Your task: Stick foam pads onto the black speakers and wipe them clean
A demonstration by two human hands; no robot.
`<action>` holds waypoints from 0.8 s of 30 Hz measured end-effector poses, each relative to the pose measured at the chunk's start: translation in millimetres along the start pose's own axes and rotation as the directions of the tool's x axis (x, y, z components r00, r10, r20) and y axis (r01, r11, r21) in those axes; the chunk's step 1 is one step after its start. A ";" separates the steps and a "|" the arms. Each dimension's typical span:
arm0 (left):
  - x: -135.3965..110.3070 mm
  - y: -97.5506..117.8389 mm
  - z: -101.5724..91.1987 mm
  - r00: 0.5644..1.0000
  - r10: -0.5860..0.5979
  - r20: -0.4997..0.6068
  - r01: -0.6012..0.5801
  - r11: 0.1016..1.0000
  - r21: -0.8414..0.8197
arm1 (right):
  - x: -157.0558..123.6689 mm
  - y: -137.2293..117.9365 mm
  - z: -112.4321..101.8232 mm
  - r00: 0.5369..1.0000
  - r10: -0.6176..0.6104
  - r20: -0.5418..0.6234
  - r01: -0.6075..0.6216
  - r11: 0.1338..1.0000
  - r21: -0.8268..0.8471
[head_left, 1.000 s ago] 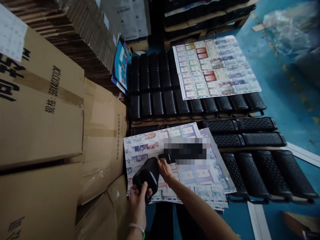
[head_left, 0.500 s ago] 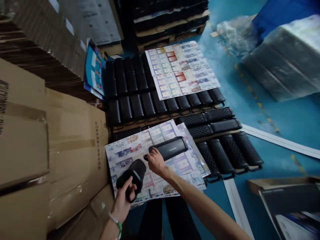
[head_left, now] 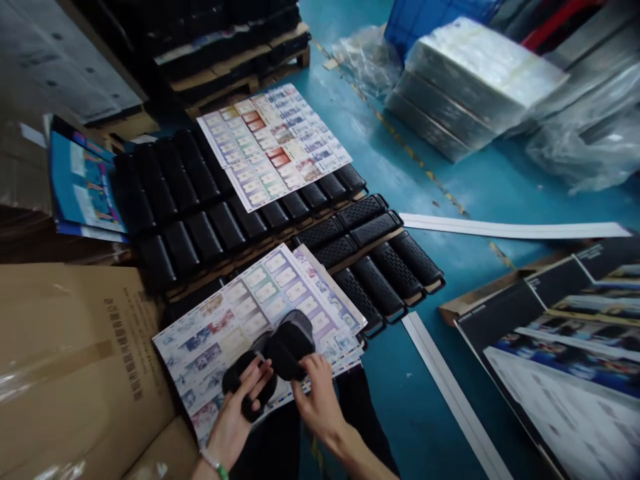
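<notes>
Left hand (head_left: 234, 412) — clamped on black cylinder (head_left: 237, 372) | right hand (head_left: 319, 401) — clamped on second cylinder (head_left: 287, 350) | printed sheets (head_left: 220, 327) beneath

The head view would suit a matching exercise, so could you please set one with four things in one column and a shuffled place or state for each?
1. Left hand
2. Right hand
3. Blue bin
4. Cardboard box

A. Beyond the plastic-wrapped stack
B. Fingers at the right black cylinder
C. At the picture's left edge, bearing dark print
D. Fingers over the left black cylinder, bracelet at the wrist

Right pairs: 1-D, 2-B, 3-A, 4-C.
</notes>
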State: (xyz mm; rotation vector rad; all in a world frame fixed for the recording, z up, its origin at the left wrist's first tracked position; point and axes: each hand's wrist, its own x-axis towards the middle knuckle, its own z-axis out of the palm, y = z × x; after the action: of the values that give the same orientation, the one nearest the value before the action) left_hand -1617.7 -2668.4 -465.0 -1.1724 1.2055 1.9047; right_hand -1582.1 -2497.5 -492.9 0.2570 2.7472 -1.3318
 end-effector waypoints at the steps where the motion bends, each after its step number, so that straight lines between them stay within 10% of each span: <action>1: 1.2 -3.7 -0.7 1.000 -0.011 -0.011 0.012 0.999 0.034 | -6.8 2.5 -2.5 1.000 0.011 0.019 -0.011 1.000 0.026; 11: -14.3 -9.5 22.0 0.962 -0.270 0.027 0.268 0.961 0.065 | -6.6 19.8 -46.6 0.917 -0.035 0.398 -0.105 0.941 0.323; 19: -10.4 -52.8 37.7 0.908 -0.202 -0.367 0.199 0.979 -0.046 | 16.4 7.5 -46.0 0.801 -0.135 0.583 0.092 0.990 0.104; 24: 5.0 -43.9 44.6 0.950 -0.042 -0.308 0.089 0.986 0.143 | 24.9 -7.7 -34.8 0.828 -0.097 0.552 0.011 0.987 0.158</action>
State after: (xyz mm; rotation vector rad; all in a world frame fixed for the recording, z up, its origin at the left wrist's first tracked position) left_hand -1599.9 -2609.5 -477.5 -1.4381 1.4285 1.5878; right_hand -1607.9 -2471.9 -468.9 -0.1857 2.1797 -1.3573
